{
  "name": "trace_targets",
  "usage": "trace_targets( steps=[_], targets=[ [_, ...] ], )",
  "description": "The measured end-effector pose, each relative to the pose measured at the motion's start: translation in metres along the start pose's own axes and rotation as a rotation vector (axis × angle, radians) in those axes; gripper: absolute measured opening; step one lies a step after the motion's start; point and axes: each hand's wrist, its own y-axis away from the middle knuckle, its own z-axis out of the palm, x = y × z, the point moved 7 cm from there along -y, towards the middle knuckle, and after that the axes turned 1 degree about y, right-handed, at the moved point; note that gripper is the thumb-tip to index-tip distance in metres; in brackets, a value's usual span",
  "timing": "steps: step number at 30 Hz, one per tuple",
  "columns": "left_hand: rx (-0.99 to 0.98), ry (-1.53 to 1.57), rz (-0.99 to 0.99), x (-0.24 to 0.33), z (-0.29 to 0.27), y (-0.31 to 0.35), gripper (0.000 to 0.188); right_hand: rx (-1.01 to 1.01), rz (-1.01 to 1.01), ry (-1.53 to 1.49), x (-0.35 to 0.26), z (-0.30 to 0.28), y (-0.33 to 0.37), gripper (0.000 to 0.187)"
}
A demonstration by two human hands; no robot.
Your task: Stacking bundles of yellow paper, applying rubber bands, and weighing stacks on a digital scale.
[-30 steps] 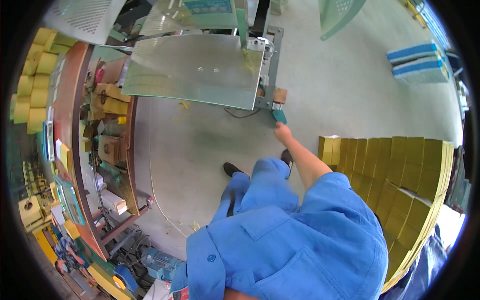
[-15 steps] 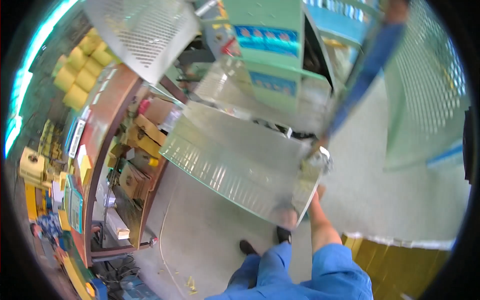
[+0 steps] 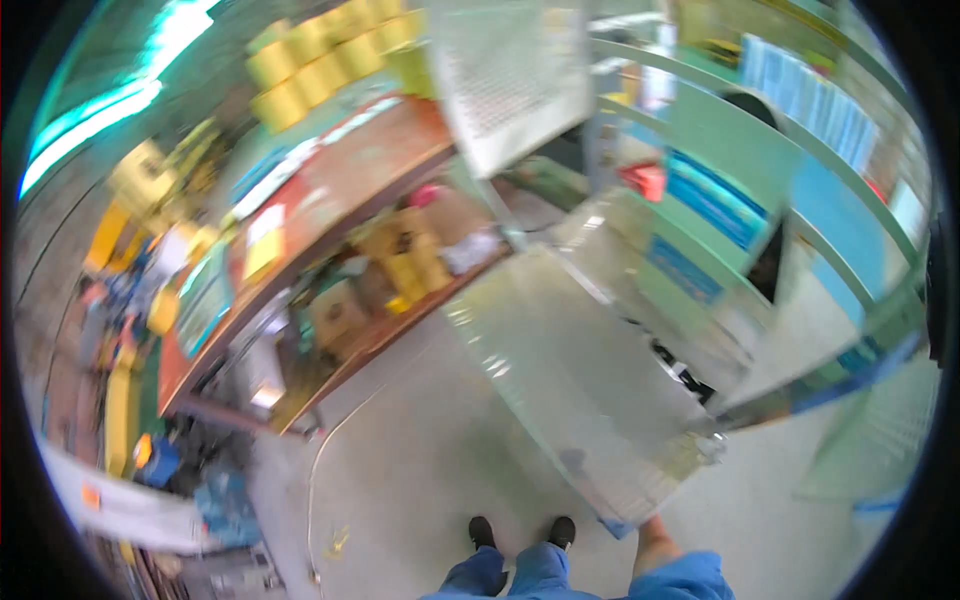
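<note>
checking progress: where's the r hand (image 3: pixel 652 529) rn?

by the near r corner of the metal plate (image 3: pixel 570 370), mostly hidden past its edge. can't make out if it's spread or pinching smth, or even touching.

and the blue bit (image 3: pixel 616 526)?

just beside that hand, same corner; too blurry to id.

l hand?

nowhere in sight, so no read on it.

where's the plate sit?

on the person's side of the green machine (image 3: pixel 735 150), r of the red-brown bench (image 3: pixel 375 150).

so what's done, what's left?

reach looks done, imo. grip unconfirmed; no finished result visible, so the remainder's unclear afaict.
</note>
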Motion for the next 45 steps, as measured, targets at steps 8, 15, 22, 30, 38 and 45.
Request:
trace_targets(
  steps=[8, 15, 22, 30, 38, 45],
  targets=[
    [0.394, 0.446, -0.282, -0.185, 0.131, 0.151, 0.056, -0.226, 0.183, 0.546, -0.051, 0.301, 0.106, 0.029],
    [0.558, 0.735, -0.202, -0.258, 0.105, 0.137, 0.053, -0.619, -0.092, 0.938, -0.07, 0.569, 0.203, 0.029],
    [0.829, 1.017, -0.28, -0.377, 0.016, 0.166, 0.046, -0.888, -0.158, 1.287, 0.004, 0.681, 0.286, 0.029],
    [1.152, 1.475, -0.201, -0.454, -0.176, 0.268, 0.043, -1.201, -0.128, 1.505, 0.133, 0.829, 0.336, 0.029],
    [1.745, 0.883, -0.204, -0.556, -0.419, 0.374, 0.036, -1.508, 0.041, 1.389, 0.252, 1.091, 0.56, 0.031],
    [1.921, 0.455, -0.402, -0.649, -0.586, 0.431, 0.05, -2.056, -0.119, 1.239, 0.327, 1.272, 0.756, 0.05]
  ],
)
